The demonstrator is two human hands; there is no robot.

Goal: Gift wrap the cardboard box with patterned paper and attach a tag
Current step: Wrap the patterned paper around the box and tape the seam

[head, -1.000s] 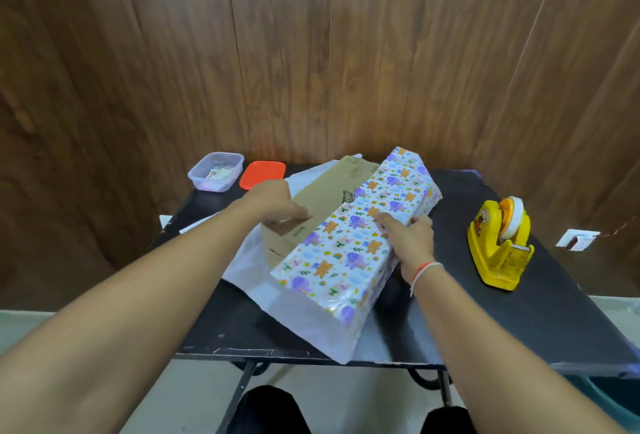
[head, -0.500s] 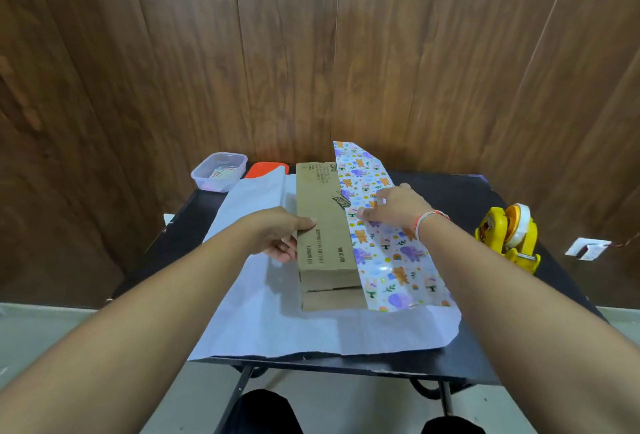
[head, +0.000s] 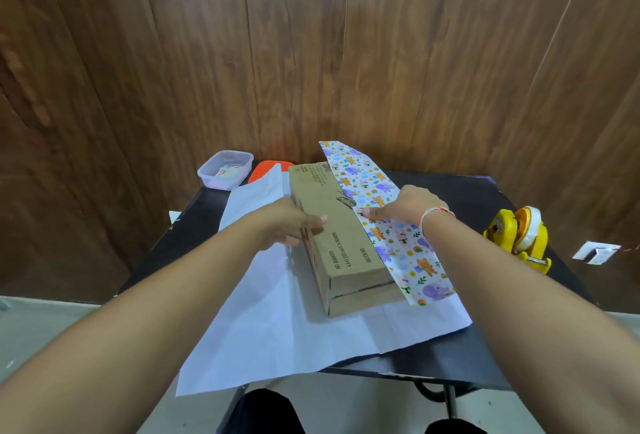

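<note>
Two hands work on one cardboard box (head: 341,243), which lies lengthwise on the patterned paper (head: 284,316); the sheet is spread plain side up across the dark worktop (head: 491,188). My left hand (head: 289,226) rests against the box's left side with fingers fairly straight, thumb on the top edge, gripping nothing. My right hand (head: 403,205) presses, fingers flat, on the right flap of the paper, folded up so its printed side shows and its edge meets the box's top right edge. Judged from this, wrapping is at an early stage: one flap is raised, the left flap lies flat, both ends are open, and no tape or tag is visible on the box. A yellow tape dispenser (head: 519,234) stands at far right.
</note>
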